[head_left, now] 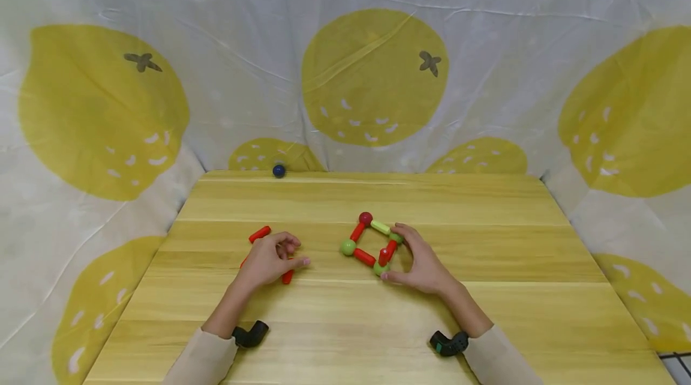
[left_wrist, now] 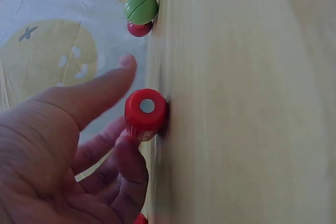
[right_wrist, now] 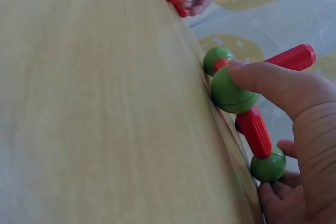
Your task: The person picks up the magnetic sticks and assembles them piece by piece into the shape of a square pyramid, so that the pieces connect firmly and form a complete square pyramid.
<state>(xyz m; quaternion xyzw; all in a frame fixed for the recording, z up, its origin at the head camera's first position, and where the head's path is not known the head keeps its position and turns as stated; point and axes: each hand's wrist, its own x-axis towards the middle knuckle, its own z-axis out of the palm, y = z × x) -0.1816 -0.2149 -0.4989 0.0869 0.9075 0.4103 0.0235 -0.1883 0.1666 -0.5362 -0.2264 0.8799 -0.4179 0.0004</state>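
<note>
A square of magnetic rods and balls lies on the wooden table, right of centre. It has a red ball [head_left: 365, 218], green balls [head_left: 348, 247], red rods [head_left: 364, 257] and one yellow-green rod [head_left: 380, 227]. From the near green ball [right_wrist: 231, 92] another red rod [right_wrist: 294, 57] stands up. My right hand [head_left: 423, 262] grips the square, thumb on that ball and fingers at the right-hand green ball [right_wrist: 269, 165]. To the left, my left hand [head_left: 270, 259] hovers around a loose red rod [left_wrist: 146, 121], thumb and fingers spread apart.
Another loose red rod [head_left: 260, 234] lies just beyond the left hand, and one more is mostly hidden beneath it. A dark blue ball [head_left: 278, 171] sits at the table's back edge, against a lemon-print cloth [head_left: 372, 79].
</note>
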